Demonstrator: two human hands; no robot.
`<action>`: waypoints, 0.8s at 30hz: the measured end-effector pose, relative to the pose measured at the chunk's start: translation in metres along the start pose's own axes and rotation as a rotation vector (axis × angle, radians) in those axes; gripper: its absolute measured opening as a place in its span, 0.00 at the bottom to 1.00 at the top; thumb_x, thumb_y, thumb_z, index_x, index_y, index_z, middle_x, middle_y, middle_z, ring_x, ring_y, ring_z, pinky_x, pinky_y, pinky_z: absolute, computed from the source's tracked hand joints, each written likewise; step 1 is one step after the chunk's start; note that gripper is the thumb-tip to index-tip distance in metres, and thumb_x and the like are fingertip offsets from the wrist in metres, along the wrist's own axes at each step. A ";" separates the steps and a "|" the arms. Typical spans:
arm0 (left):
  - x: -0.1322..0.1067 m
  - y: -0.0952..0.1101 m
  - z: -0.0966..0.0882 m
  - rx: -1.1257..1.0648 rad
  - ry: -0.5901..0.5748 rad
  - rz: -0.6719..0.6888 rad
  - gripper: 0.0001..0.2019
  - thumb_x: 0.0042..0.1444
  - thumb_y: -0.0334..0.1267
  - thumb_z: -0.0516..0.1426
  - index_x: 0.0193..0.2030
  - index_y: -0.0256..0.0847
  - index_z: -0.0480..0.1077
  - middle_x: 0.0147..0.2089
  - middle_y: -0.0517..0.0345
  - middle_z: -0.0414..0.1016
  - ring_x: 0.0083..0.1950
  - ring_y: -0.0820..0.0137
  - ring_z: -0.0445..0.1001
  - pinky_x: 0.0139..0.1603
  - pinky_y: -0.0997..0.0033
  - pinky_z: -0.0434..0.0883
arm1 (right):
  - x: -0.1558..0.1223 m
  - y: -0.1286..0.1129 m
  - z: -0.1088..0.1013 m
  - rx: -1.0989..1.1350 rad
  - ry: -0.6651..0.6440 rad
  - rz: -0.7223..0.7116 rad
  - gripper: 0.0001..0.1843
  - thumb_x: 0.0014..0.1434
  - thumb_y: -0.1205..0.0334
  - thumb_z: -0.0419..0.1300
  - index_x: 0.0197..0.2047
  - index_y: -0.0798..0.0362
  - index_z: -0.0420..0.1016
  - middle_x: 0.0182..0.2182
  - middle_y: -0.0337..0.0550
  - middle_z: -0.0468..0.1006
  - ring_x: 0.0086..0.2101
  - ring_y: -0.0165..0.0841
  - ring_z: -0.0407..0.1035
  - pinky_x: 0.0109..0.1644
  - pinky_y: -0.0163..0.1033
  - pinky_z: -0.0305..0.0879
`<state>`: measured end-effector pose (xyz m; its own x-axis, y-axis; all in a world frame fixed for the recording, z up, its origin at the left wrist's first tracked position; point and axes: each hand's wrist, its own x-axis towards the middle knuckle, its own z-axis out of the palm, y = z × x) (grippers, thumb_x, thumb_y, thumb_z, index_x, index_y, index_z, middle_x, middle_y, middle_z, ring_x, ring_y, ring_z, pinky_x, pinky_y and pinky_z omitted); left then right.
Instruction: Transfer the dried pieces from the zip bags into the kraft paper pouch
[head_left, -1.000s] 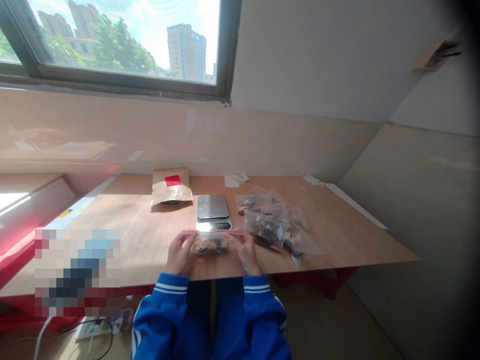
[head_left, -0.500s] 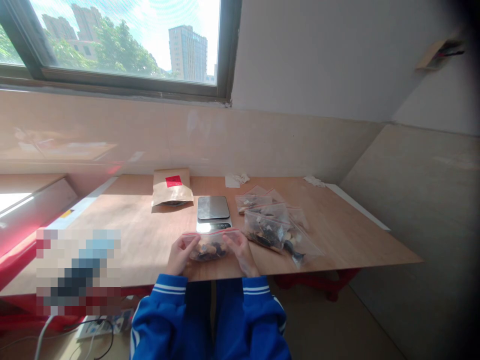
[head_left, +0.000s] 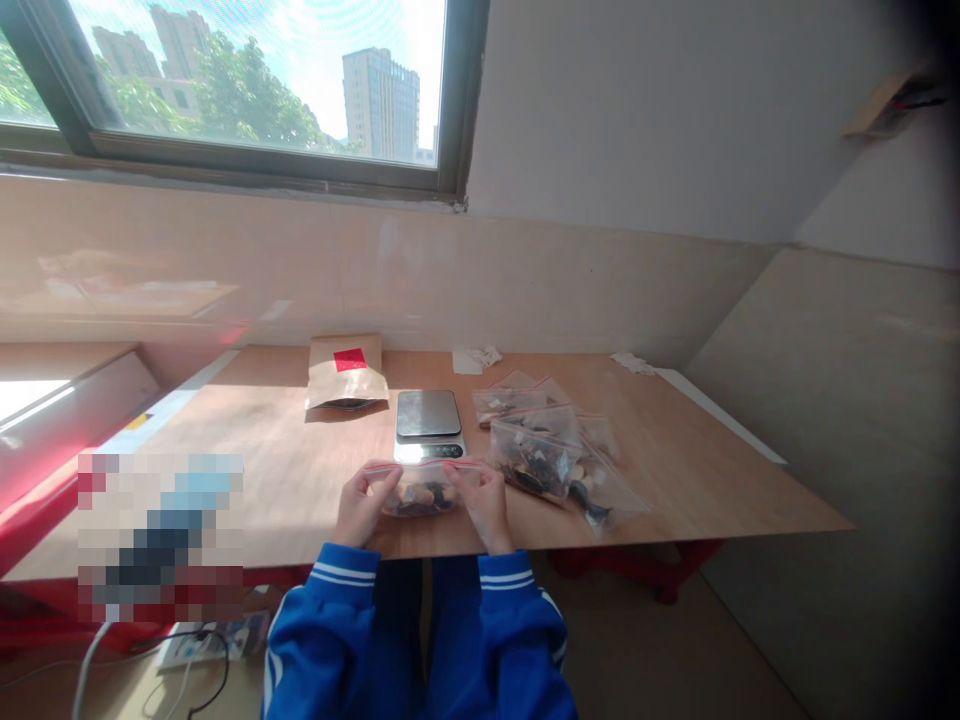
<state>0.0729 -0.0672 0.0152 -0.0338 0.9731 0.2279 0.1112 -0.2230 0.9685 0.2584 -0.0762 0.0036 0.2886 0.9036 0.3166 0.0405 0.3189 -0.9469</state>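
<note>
Bag (head_left: pixel 422 492): small clear zip bag, red strip along its top, dark and tan pieces inside. What the pieces are cannot be told.
Bag position: on the table (head_left: pixel 690 480) at its near edge, just in front of the scale (head_left: pixel 427 422), between the two hands.
Left hand (head_left: pixel 362 503): fingers curled in, tips pinched on the left end of the bag's top strip; wrist at the table edge.
Right hand (head_left: pixel 487 503): fingers bent and closed on the right end of the same strip, back of the hand up.
Grip: both hands hold the one bag, its top edge stretched between them. Whether the seal is pressed closed cannot be told.
Sleeves (head_left: pixel 341 575): blue, white bands at the cuffs, coming in from the bottom of the view.
Scale: flat, dark steel pan, display strip on the side facing the person.
Pile (head_left: pixel 551 455): several filled zip bags, overlapping, right of the scale and near the right hand. Contact with the held bag cannot be told.
Pouch (head_left: pixel 345 372): brown paper, red label, lying flat behind and left of the scale.
Scraps (head_left: pixel 474 358): crumpled white paper at the far edge of the table; another bit (head_left: pixel 628 362) further right.
Window (head_left: pixel 247 80): above the back wall — towers and trees outside.
Floor: white power strip (head_left: pixel 199 645) with cables, lower left.
</note>
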 end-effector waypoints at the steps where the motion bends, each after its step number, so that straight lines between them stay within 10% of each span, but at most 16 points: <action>1: 0.000 0.001 0.000 0.006 0.012 0.003 0.12 0.51 0.46 0.61 0.35 0.38 0.74 0.34 0.57 0.76 0.38 0.70 0.74 0.40 0.73 0.70 | 0.000 0.000 -0.001 -0.006 -0.002 -0.007 0.11 0.51 0.55 0.66 0.33 0.54 0.79 0.32 0.44 0.79 0.36 0.37 0.73 0.44 0.43 0.68; 6: -0.002 0.004 0.002 -0.051 0.027 -0.008 0.13 0.50 0.46 0.62 0.34 0.37 0.74 0.30 0.59 0.74 0.30 0.73 0.71 0.31 0.75 0.68 | 0.000 0.001 -0.003 0.031 -0.036 -0.005 0.10 0.51 0.54 0.66 0.32 0.52 0.78 0.32 0.43 0.79 0.35 0.36 0.72 0.44 0.43 0.69; 24: -0.001 0.002 0.002 -0.082 -0.071 -0.033 0.13 0.46 0.45 0.64 0.31 0.36 0.78 0.37 0.50 0.78 0.43 0.62 0.75 0.42 0.69 0.72 | -0.006 -0.013 -0.002 0.172 -0.236 0.139 0.14 0.49 0.53 0.67 0.35 0.54 0.80 0.32 0.43 0.82 0.34 0.37 0.75 0.40 0.40 0.72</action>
<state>0.0753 -0.0689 0.0166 0.0351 0.9810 0.1907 0.0299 -0.1918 0.9810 0.2577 -0.0859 0.0143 0.0499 0.9769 0.2078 -0.1520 0.2131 -0.9651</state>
